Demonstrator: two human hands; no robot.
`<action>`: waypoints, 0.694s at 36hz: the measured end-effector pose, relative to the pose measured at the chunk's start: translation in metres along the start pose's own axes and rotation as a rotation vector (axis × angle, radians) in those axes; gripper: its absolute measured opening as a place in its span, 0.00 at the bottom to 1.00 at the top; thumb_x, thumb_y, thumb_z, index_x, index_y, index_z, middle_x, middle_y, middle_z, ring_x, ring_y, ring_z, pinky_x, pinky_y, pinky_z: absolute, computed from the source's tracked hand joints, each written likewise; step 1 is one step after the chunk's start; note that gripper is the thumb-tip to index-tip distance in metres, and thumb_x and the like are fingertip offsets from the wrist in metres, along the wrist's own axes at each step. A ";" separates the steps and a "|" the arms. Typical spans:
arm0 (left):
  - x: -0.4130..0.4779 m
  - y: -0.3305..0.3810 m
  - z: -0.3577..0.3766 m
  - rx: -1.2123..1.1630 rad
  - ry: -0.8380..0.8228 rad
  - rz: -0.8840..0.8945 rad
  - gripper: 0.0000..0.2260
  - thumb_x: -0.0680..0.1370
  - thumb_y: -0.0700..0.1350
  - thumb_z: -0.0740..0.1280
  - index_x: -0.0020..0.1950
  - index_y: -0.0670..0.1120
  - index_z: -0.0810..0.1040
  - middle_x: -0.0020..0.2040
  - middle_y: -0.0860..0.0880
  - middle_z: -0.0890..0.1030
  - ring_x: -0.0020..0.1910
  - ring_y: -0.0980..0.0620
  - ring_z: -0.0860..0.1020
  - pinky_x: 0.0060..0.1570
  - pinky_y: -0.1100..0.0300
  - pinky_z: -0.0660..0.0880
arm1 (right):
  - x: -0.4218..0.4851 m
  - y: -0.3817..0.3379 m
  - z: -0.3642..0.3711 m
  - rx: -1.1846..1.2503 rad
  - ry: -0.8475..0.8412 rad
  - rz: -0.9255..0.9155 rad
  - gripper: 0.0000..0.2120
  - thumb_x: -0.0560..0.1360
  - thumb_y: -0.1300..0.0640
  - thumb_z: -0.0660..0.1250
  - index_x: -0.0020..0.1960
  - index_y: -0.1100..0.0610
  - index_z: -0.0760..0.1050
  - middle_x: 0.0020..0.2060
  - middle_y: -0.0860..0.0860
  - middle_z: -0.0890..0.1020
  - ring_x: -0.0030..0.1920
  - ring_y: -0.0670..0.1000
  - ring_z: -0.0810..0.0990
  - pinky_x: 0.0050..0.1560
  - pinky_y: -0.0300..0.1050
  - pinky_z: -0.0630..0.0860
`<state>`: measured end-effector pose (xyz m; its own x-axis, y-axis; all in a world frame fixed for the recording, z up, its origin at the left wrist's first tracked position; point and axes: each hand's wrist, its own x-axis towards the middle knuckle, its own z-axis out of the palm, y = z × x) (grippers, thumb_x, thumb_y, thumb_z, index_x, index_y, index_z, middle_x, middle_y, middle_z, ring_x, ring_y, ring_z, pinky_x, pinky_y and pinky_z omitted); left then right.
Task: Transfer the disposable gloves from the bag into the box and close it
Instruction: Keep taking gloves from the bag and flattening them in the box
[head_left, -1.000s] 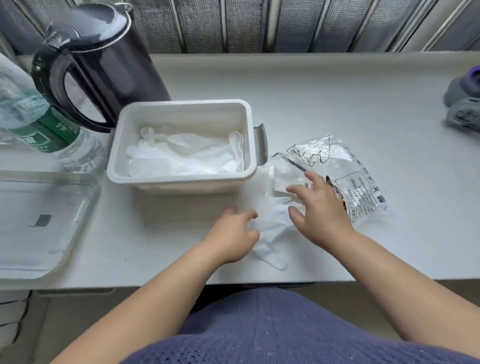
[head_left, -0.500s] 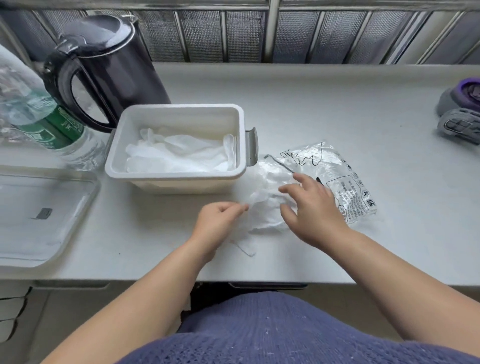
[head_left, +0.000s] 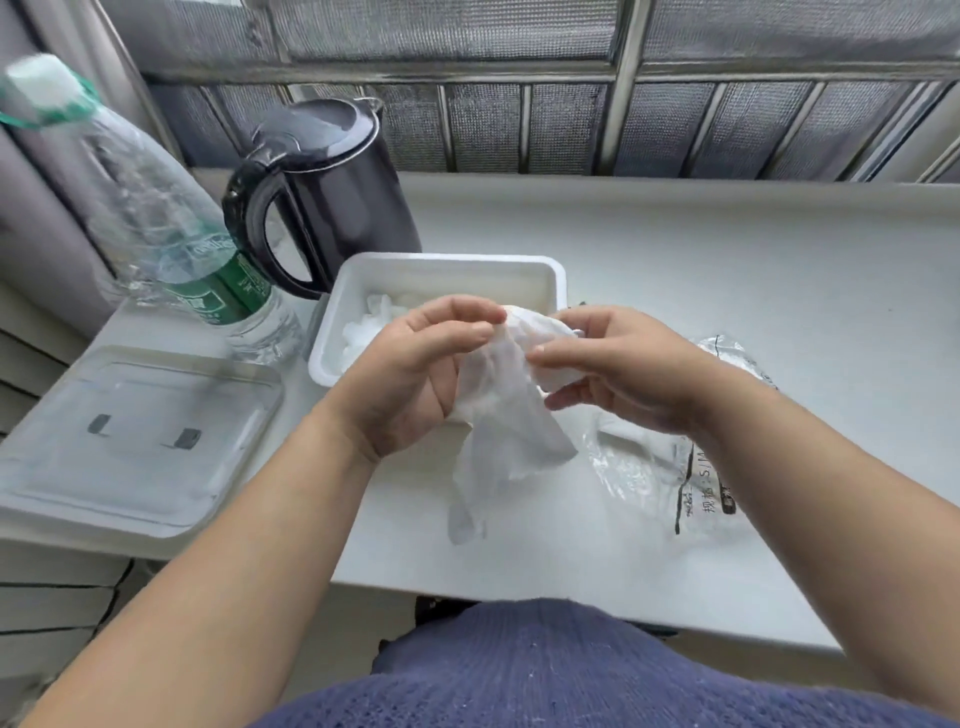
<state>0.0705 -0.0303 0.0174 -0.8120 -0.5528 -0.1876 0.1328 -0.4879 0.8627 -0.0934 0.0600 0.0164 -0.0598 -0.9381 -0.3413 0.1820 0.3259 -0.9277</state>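
A translucent white disposable glove (head_left: 506, 415) hangs in the air in front of the open white box (head_left: 447, 264). My left hand (head_left: 415, 374) pinches its top edge, and my right hand (head_left: 618, 364) grips the bunched part beside it. More white gloves (head_left: 363, 325) lie inside the box, partly hidden by my hands. The clear printed bag (head_left: 670, 478) lies flat on the white table to the right, under my right forearm. The box's clear lid (head_left: 140, 431) rests on the table at the left.
A black electric kettle (head_left: 332, 192) stands behind the box. A clear water bottle (head_left: 171, 228) with a green label stands left of it. A window grille runs along the back. The table's front edge is close to my body.
Both hands have lifted the glove off the table and raised it in front of the box. The camera view has shifted to the right and closer.
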 end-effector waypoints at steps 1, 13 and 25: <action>0.001 0.001 -0.005 -0.017 0.003 0.000 0.10 0.68 0.35 0.66 0.45 0.47 0.82 0.44 0.44 0.82 0.43 0.48 0.81 0.43 0.56 0.79 | 0.003 -0.003 0.005 0.068 0.003 -0.003 0.07 0.72 0.64 0.69 0.49 0.61 0.76 0.39 0.55 0.79 0.39 0.51 0.77 0.37 0.43 0.78; 0.000 0.011 -0.056 0.222 0.012 -0.177 0.06 0.69 0.42 0.67 0.43 0.45 0.83 0.38 0.48 0.81 0.36 0.52 0.80 0.38 0.60 0.78 | 0.041 -0.019 0.014 0.110 -0.020 -0.060 0.09 0.63 0.60 0.70 0.42 0.59 0.74 0.36 0.52 0.79 0.39 0.50 0.78 0.42 0.45 0.75; 0.023 0.061 -0.084 0.201 -0.227 -0.203 0.23 0.64 0.44 0.69 0.56 0.33 0.76 0.43 0.42 0.77 0.41 0.49 0.77 0.40 0.61 0.76 | 0.087 -0.032 0.048 0.192 -0.270 0.188 0.24 0.70 0.52 0.67 0.65 0.58 0.73 0.58 0.59 0.78 0.55 0.60 0.78 0.56 0.55 0.75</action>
<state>0.1078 -0.1291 0.0259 -0.9189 -0.2831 -0.2746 -0.1397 -0.4172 0.8980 -0.0572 -0.0377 0.0237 0.2484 -0.8696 -0.4268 0.3472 0.4913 -0.7988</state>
